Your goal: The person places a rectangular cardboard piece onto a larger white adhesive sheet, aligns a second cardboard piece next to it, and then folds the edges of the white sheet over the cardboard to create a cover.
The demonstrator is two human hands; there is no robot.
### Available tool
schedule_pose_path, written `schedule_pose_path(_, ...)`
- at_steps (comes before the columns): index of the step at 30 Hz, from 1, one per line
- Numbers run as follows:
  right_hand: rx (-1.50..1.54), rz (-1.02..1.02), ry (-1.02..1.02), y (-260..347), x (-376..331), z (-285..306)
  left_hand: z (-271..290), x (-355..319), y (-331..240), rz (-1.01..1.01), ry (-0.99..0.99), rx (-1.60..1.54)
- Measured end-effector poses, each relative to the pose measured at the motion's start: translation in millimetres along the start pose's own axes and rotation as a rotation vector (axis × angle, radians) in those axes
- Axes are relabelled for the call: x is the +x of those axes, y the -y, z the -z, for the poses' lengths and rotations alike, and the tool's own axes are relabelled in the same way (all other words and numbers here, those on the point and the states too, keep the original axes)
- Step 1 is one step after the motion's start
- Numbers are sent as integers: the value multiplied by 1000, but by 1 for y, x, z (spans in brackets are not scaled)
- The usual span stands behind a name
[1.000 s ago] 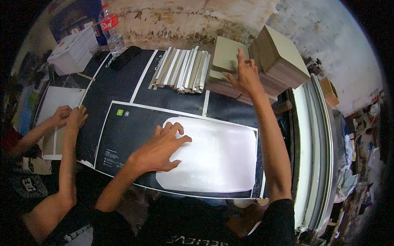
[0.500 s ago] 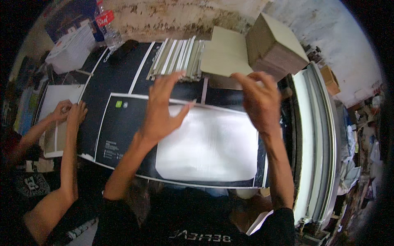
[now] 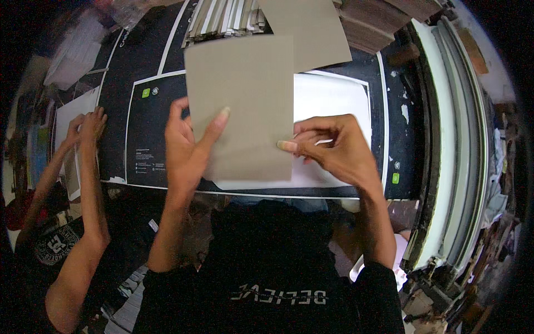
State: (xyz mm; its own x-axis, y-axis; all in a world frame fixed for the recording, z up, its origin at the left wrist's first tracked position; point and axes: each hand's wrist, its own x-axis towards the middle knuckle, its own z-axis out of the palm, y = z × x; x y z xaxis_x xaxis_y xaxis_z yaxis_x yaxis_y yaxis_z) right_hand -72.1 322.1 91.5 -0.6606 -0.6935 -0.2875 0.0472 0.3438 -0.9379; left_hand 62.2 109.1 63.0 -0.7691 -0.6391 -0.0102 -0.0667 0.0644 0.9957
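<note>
A grey-brown cardboard sheet point(image 3: 245, 78) is held up above the work surface, tilted slightly. My left hand point(image 3: 186, 147) grips its left edge, thumb on the upper face and fingers behind. At the lower right edge, my right hand point(image 3: 339, 147) pinches the board with the thumb on its face; the other fingers are curled. Beneath lies a white sheet point(image 3: 334, 100) with cut corners, partly covered by the board. That white sheet rests on a larger black printed sheet point(image 3: 161, 122) with white borders.
A bundle of grey and white strips point(image 3: 225, 19) lies at the back. Beside it are another cardboard sheet point(image 3: 308, 33) and a brown board stack point(image 3: 370, 28). Long pale curved edges point(image 3: 445, 139) line the right side. At the left, a co-worker's hands point(image 3: 89, 125) work on a sheet.
Both hands were raised, apart and without the board; now they hold the cardboard sheet between them, lower down. The view has tipped downward, and the co-worker stays at the left.
</note>
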Motion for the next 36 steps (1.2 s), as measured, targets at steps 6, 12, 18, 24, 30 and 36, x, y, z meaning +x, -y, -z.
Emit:
schedule_pose_path(6, -68, -66, -88, -41, 11, -12, 0, -26, 30, -68, 49, 373)
schedule_pose_path(12, -246, -62, -120, -51, 20, -16, 8, -27, 39, -201, 133, 710)
schedule_pose_path(18, -384, -70, -146, -55, 22, -17, 5, -23, 49, -188, 162, 734)
schedule_pose_path(24, -382, -52, -138, -58, 21, -18, 5, -25, 59, -168, 164, 806)
schedule_pose_path(30, -397, -87, -135, -55, 20, -21, 7, -24, 59, -117, 169, 803)
schedule_pose_path(36, -385, -50, -191, -61, 18, -20, 4, -23, 55, -119, 197, 805)
